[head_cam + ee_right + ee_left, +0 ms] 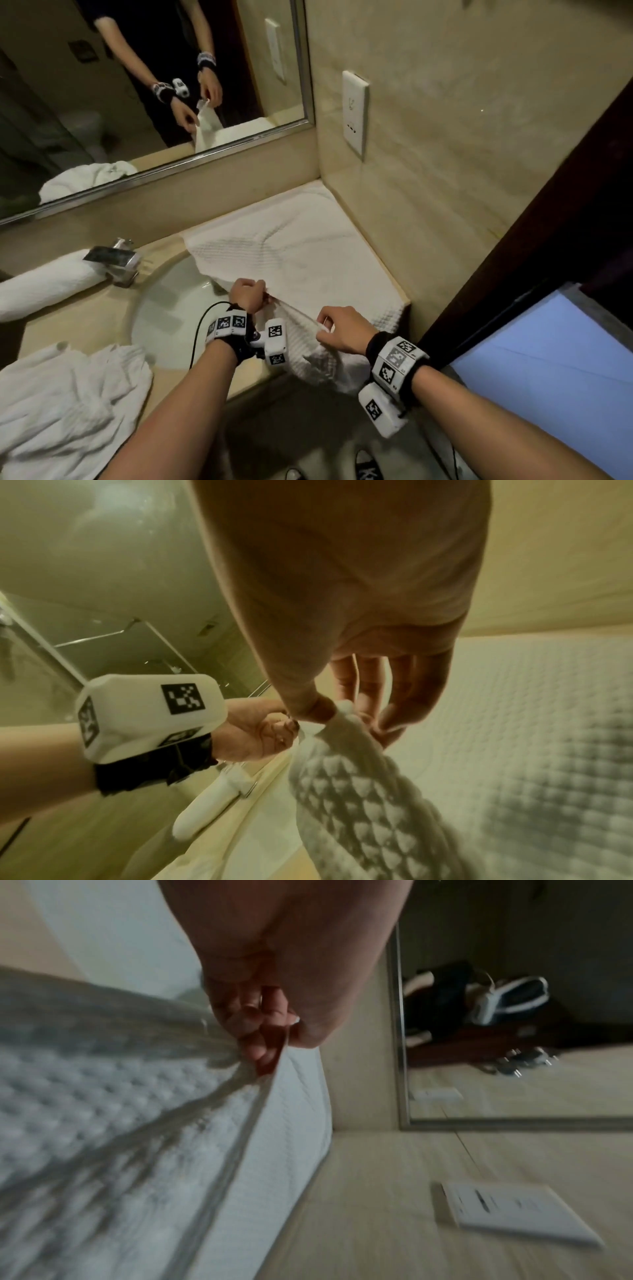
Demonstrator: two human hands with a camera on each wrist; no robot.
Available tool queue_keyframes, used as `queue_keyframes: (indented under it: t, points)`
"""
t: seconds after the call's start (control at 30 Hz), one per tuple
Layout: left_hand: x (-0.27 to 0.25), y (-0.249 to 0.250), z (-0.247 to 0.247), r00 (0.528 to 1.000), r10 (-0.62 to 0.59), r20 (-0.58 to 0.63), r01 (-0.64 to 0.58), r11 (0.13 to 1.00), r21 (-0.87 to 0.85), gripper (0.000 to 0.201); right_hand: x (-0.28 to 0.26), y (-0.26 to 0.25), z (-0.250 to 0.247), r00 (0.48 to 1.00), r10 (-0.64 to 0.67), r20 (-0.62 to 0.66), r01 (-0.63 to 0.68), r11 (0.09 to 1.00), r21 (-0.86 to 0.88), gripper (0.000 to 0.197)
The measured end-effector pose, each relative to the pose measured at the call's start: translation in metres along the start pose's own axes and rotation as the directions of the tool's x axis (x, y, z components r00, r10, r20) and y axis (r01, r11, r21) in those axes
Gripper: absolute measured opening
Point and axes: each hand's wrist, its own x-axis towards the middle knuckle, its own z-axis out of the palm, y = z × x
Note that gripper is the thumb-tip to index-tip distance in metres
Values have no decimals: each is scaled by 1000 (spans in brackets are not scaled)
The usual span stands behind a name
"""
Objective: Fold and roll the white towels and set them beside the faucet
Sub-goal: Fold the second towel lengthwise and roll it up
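Observation:
A white waffle towel (301, 246) lies spread over the counter's right corner, its near edge drooping past the counter front. My left hand (247, 294) grips that near edge (260, 1069) in a fist over the basin's right rim. My right hand (337, 329) pinches the same edge (342, 712) between thumb and fingers, a little nearer to me. The cloth bunches between the two hands. A rolled white towel (44, 284) lies left of the chrome faucet (114, 260). The left hand (263, 734) shows in the right wrist view too.
A crumpled white towel (65, 404) sits on the counter's near left. The basin (171, 308) lies between it and the spread towel. A mirror (137, 85) runs along the back, a wall socket (354, 113) on the right wall. A dark door frame (513, 240) stands at right.

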Motion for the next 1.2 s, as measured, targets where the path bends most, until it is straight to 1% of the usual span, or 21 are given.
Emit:
queue_keyframes:
  t: [0.1, 0.2, 0.23, 0.27, 0.3, 0.33, 0.37, 0.4, 0.43, 0.5, 0.57, 0.67, 0.77, 0.93, 1.03, 1.1, 1.17, 1.2]
  points:
    - [-6, 37, 46, 988, 105, 114, -108, 994, 23, 13, -7, 22, -23, 992, 104, -71, -105, 994, -19, 28]
    - [-22, 65, 98, 957, 204, 208, -212, 977, 20, 12, -9, 47, -39, 955, 266, -130, -273, 961, -41, 29]
    - [-31, 70, 114, 945, 205, 256, -213, 977, 3, 12, -8, 56, -42, 939, 314, -137, -325, 944, -62, 30]
    - [-38, 70, 129, 926, 180, 332, -186, 983, -16, 12, -8, 65, -45, 923, 356, -147, -370, 926, -80, 30]
    - [-45, 67, 141, 893, 129, 431, -141, 990, -5, 11, -7, 74, -46, 903, 403, -150, -418, 904, -88, 31]
    - [-50, 62, 149, 853, 73, 517, -115, 992, 50, 14, -6, 82, -46, 883, 448, -142, -462, 882, -92, 35]
    - [-51, 55, 152, 826, 25, 564, -118, 984, 130, 21, -5, 90, -44, 863, 488, -132, -500, 861, -87, 42]
    - [-49, 47, 151, 821, 1, 571, -130, 974, 185, 27, -3, 96, -42, 847, 518, -118, -528, 846, -76, 50]
    - [-45, 41, 146, 835, -7, 550, -130, 969, 209, 29, -1, 99, -40, 840, 532, -109, -540, 838, -74, 56]
    - [-33, 29, 131, 872, -31, 489, -82, 975, 207, 28, 6, 102, -38, 846, 517, -127, -525, 851, -34, 56]
    - [-20, 22, 113, 904, -50, 424, -33, 982, 187, 25, 15, 100, -38, 880, 457, -131, -464, 885, -31, 52]
    - [-5, 19, 84, 932, -67, 357, 18, 990, 138, 17, 32, 89, -41, 928, 361, -93, -364, 931, -22, 48]
    - [9, 21, 56, 949, -80, 304, 49, 993, 109, 11, 50, 72, -46, 952, 284, -110, -284, 959, 19, 40]
    - [40, 33, 17, 979, -60, 195, 36, 992, 124, 16, 88, 42, -47, 963, 237, -129, -212, 961, 178, 31]
    - [74, 39, 6, 991, -45, 126, 26, 989, 147, 14, 116, 24, -43, 966, 224, -127, -192, 956, 220, 29]
    - [101, 45, 3, 995, -41, 94, 23, 981, 192, 18, 135, 14, -40, 968, 222, -119, -188, 952, 242, 27]
    - [129, 51, 4, 996, -23, 90, 2, 973, 232, 26, 155, 6, -38, 969, 217, -118, -182, 951, 249, 24]
    - [140, 56, 5, 995, -19, 96, -6, 969, 249, 23, 164, 2, -37, 967, 228, -118, -191, 946, 263, 21]
